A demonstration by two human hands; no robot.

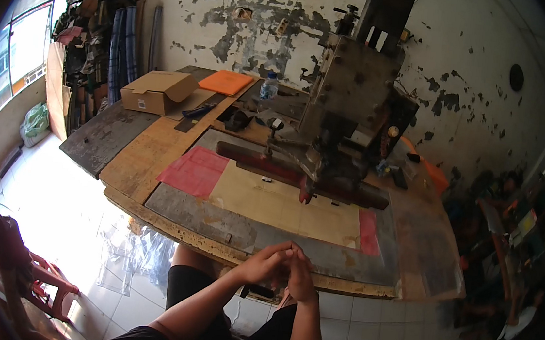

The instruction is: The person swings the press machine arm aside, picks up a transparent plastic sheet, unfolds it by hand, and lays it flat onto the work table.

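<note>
My left hand [265, 265] and my right hand [301, 283] meet just off the front edge of the worktable [199, 245], fingers bent and touching each other. Nothing shows between them, though the inner sides of the palms are hidden. Beyond my hands lies a yellow sheet [262, 205] with a pink-red panel [197, 171] at its left end and a narrower one [368, 233] at its right. Over this sheet stands a heavy metal press machine [353, 79], with a long dark red bar [247, 158] crossing its far part. Neither hand touches the sheet or the machine.
On the left part of the table stand an opened cardboard box [155, 91] and an orange sheet stack [227, 82]. A water bottle [268, 87] is behind the machine. Clear plastic [136, 252] lies on the floor, near a red stool [54, 287].
</note>
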